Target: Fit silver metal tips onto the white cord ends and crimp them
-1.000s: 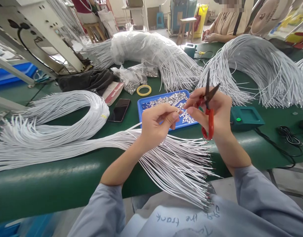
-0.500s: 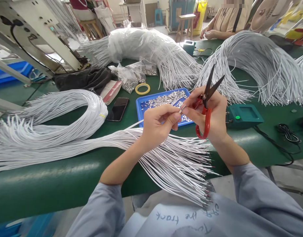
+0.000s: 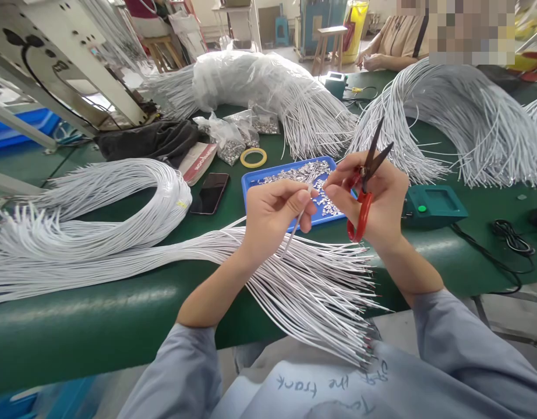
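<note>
Between the thumb and fingers of my left hand (image 3: 275, 215) is the end of a white cable (image 3: 290, 237), whose length trails down toward the bundle. My right hand (image 3: 377, 201) holds a pair of scissors (image 3: 363, 216) with red handles; the dark blades point up and stand apart. The right thumb and forefinger are a small distance from the left fingertips. Under both hands lies a blue tray (image 3: 247, 186) with many small silvery metal pieces. Below my hands a bundle of white cables (image 3: 312, 285) fans out over the table edge, its tips reddish.
Left of the tray are a phone (image 3: 211, 193), a coiled cable bundle (image 3: 120, 192) and a yellow tape roll (image 3: 253, 157). A green device (image 3: 438, 206) sits at right. Larger cable bundles (image 3: 268, 75) lie behind. Across the table sits another person (image 3: 399, 38).
My hands have parted at the fingertips, the left shifting slightly left with the cable. The cable now hangs visibly below the left fingers. The scissors have tilted slightly and stay in my right hand.
</note>
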A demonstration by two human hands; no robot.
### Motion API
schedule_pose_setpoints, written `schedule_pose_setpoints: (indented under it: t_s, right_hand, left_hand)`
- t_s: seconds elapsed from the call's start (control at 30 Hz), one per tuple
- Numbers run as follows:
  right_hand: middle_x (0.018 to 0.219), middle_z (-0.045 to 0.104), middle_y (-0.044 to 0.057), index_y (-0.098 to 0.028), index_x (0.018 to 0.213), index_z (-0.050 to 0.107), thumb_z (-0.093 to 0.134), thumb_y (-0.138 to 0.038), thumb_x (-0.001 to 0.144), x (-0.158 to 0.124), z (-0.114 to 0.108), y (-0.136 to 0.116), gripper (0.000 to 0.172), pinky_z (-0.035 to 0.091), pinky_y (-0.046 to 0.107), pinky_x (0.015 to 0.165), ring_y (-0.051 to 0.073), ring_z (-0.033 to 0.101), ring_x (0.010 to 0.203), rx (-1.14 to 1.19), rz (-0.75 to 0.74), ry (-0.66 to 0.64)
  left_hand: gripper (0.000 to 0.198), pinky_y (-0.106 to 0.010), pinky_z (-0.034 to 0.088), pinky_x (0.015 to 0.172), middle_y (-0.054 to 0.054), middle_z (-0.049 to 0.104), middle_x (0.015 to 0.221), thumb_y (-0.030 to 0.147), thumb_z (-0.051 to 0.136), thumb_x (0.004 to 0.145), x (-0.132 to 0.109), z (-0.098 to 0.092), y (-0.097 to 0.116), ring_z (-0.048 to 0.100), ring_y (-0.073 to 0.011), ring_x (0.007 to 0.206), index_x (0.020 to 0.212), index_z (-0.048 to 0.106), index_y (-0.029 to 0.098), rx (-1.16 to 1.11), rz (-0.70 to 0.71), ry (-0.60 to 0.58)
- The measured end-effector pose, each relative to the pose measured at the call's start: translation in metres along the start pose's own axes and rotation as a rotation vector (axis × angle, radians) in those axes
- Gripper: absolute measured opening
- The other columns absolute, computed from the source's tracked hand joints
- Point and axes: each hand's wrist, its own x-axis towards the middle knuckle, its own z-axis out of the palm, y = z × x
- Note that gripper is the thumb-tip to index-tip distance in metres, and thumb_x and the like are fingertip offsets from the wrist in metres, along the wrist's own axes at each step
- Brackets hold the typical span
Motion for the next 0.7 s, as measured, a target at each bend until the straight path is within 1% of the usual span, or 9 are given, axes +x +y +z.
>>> schedule_pose_setpoints:
  t_s: [0.13,0.23,0.3,0.4,0.5,0.6,0.7]
  right_hand:
    - [0.070,0.067,-0.004,-0.025,0.094,0.066,0.074,-0.020,0.076,0.004,-0.005,0.004,0.020,0.044,0.027,0.051,0.011,0.056,0.058,-0.234,-0.122,-0.079]
    - [0.069,0.068,-0.003,-0.025,0.095,0.067,0.071,-0.019,0.076,0.008,-0.006,0.009,0.021,0.047,0.030,0.056,0.012,0.055,0.056,-0.368,-0.254,-0.128]
    - [0.070,0.069,-0.003,-0.025,0.097,0.069,0.070,-0.020,0.076,0.008,-0.005,0.013,0.022,0.047,0.031,0.058,0.013,0.057,0.058,-0.431,-0.312,-0.137]
    - [0.069,0.070,-0.002,-0.025,0.096,0.072,0.068,-0.025,0.077,0.007,-0.005,0.019,0.019,0.045,0.030,0.059,0.014,0.060,0.062,-0.547,-0.304,-0.145]
    - [0.068,0.069,-0.002,-0.026,0.096,0.074,0.067,-0.028,0.079,0.007,-0.006,0.020,0.019,0.045,0.029,0.061,0.014,0.060,0.062,-0.630,-0.292,-0.138]
    - [0.064,0.068,-0.003,-0.025,0.096,0.074,0.067,-0.028,0.080,0.007,-0.007,0.020,0.018,0.044,0.027,0.059,0.012,0.058,0.058,-0.625,-0.318,-0.146]
    - [0.059,0.065,-0.004,-0.024,0.095,0.074,0.068,-0.028,0.081,0.007,-0.007,0.020,0.016,0.042,0.025,0.056,0.009,0.053,0.052,-0.607,-0.333,-0.174]
  left_hand:
    - [0.025,-0.016,0.048,0.040,0.000,0.067,0.061,0.042,0.077,0.080,0.002,0.001,0.007,0.058,-0.0065,0.041,0.076,0.075,0.017,-0.041,-0.109,0.055]
    - [0.027,-0.015,0.046,0.037,0.001,0.066,0.059,0.041,0.080,0.076,0.003,0.001,0.010,0.056,-0.0058,0.039,0.074,0.074,0.016,-0.101,-0.162,0.075]
    - [0.025,-0.014,0.045,0.036,0.001,0.065,0.057,0.039,0.082,0.075,0.004,0.001,0.011,0.055,-0.0052,0.038,0.073,0.073,0.016,-0.134,-0.178,0.082]
    - [0.026,-0.014,0.044,0.035,0.001,0.065,0.057,0.038,0.083,0.072,0.005,0.001,0.011,0.054,-0.0053,0.038,0.070,0.072,0.016,-0.142,-0.195,0.108]
    - [0.026,-0.015,0.044,0.035,0.001,0.066,0.057,0.039,0.083,0.071,0.005,0.002,0.012,0.053,-0.0051,0.037,0.069,0.071,0.015,-0.134,-0.200,0.118]
    - [0.023,-0.014,0.042,0.034,0.002,0.065,0.056,0.035,0.083,0.072,0.004,0.002,0.015,0.051,-0.0039,0.036,0.070,0.073,0.015,-0.142,-0.189,0.106]
    - [0.020,-0.013,0.040,0.034,0.002,0.064,0.055,0.033,0.082,0.075,0.002,0.002,0.017,0.050,-0.0027,0.036,0.069,0.074,0.015,-0.152,-0.164,0.083]
